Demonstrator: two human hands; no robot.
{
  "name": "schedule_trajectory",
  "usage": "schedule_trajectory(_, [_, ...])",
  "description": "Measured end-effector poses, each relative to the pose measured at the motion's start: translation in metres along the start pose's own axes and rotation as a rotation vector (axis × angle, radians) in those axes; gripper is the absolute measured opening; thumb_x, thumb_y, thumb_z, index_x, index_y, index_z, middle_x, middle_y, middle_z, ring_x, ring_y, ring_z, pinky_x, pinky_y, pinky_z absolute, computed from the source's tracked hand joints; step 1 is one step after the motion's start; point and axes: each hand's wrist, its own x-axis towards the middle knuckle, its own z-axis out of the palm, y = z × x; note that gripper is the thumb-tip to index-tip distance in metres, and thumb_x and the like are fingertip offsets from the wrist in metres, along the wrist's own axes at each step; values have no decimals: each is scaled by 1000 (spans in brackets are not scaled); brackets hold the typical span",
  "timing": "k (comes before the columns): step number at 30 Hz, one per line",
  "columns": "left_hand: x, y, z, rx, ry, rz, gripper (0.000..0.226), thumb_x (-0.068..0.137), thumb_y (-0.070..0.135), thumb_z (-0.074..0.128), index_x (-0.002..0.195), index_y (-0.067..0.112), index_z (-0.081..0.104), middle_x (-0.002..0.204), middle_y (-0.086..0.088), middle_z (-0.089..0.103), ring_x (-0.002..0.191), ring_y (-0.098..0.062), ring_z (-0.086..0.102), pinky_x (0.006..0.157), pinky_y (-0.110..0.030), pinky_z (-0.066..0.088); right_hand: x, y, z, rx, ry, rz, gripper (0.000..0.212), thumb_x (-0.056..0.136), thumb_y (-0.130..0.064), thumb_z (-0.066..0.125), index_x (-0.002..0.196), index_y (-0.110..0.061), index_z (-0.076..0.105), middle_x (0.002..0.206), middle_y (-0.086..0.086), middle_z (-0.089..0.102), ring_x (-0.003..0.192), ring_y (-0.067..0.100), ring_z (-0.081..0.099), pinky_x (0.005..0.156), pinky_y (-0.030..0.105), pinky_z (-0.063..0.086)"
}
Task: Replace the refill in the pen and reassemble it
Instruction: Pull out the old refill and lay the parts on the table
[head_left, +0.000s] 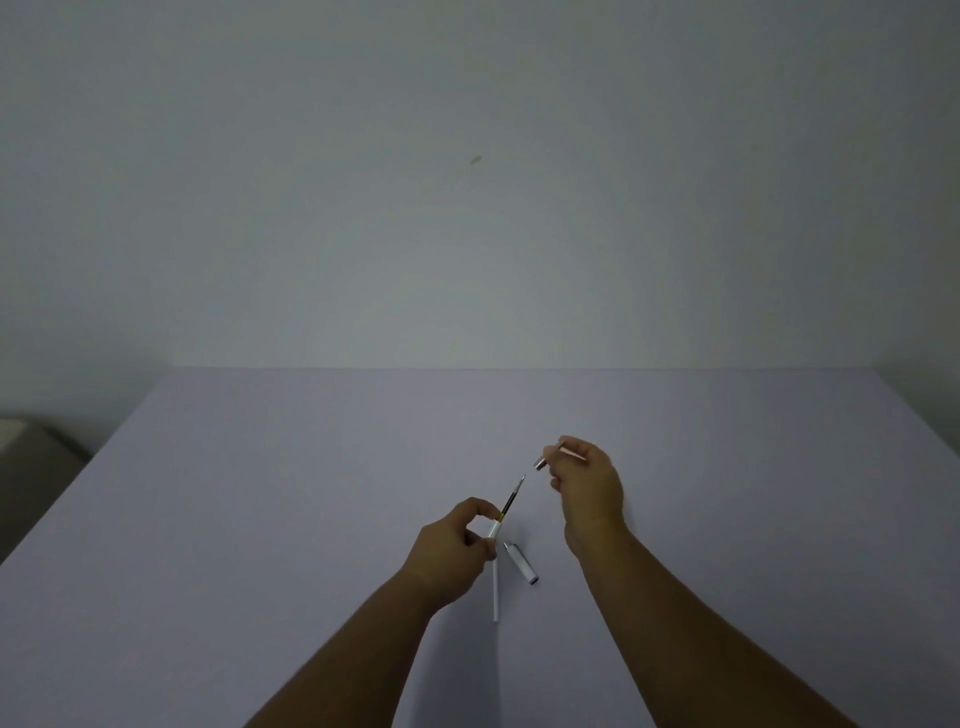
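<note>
Wide, pale lilac-grey worktop (260, 519) against a plain wall; bare apart from the pen parts, which lie close in front of the person, within easy reach.

Both forearms reach in from the bottom edge, converging toward the middle. Left hand (452, 545) sits low and near, wrist bent a little inward, thumb and forefinger pinching the white plastic pen barrel (493, 530) at its open end. Barrel is tilted up and away, probably so the mouth faces the other hand.

Thin dark refill with a metal point (513, 496) stands out of the barrel, aimed up-right; looks seated, though depth inside cannot be told.

Right hand (587, 483) hovers higher and farther out, fingers curled, pinching the small silver tip section (543, 461), its opening turned toward the refill point; a clear gap between them. Judged: about to thread it over.

On the worktop just beside the left hand: white cap with silver ends (520, 563), and a slim white rod (495, 592), likely the old refill, set aside.
</note>
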Motion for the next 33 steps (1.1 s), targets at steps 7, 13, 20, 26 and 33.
schedule_trajectory(7, [7, -19, 8, -58, 27, -79, 32, 87, 12, 51, 81, 43, 55, 77, -3, 68, 63, -16, 58, 53, -25, 51, 10, 52, -21, -904, -281, -23, 15, 80, -11, 64, 92, -7, 73, 90, 11, 72, 87, 27, 66, 76, 28, 50])
schedule_trajectory(13, [17, -31, 17, -24, 1, -101, 33, 86, 12, 51, 82, 44, 54, 71, 1, 67, 63, -15, 58, 53, -24, 52, 10, 81, -25, -1124, -340, -81, 28, 91, -10, 47, 110, -10, 67, 115, 9, 69, 106, 21, 63, 92, 27, 50])
schedule_trajectory(20, [22, -42, 19, 2, -24, -119, 30, 85, 13, 53, 84, 44, 54, 71, 0, 67, 62, -15, 58, 58, -27, 53, 12, 92, -27, -1122, -330, -98, 27, 91, -7, 47, 109, -6, 67, 114, 13, 68, 106, 25, 62, 95, 31, 49])
schedule_trajectory(26, [25, -43, 20, 17, -42, -115, 24, 87, 13, 52, 97, 35, 56, 74, -1, 67, 68, -16, 59, 61, -28, 53, 11, 92, -28, -1074, -320, -107, 26, 91, -9, 49, 108, -6, 68, 114, 13, 68, 106, 24, 62, 96, 30, 48])
schedule_trajectory(33, [24, -40, 20, 17, -42, -100, 27, 86, 12, 52, 94, 37, 56, 78, -6, 69, 69, -19, 60, 60, -30, 53, 11, 92, -30, -1051, -312, -96, 27, 90, -7, 50, 112, -4, 66, 117, 14, 67, 108, 24, 61, 96, 29, 48])
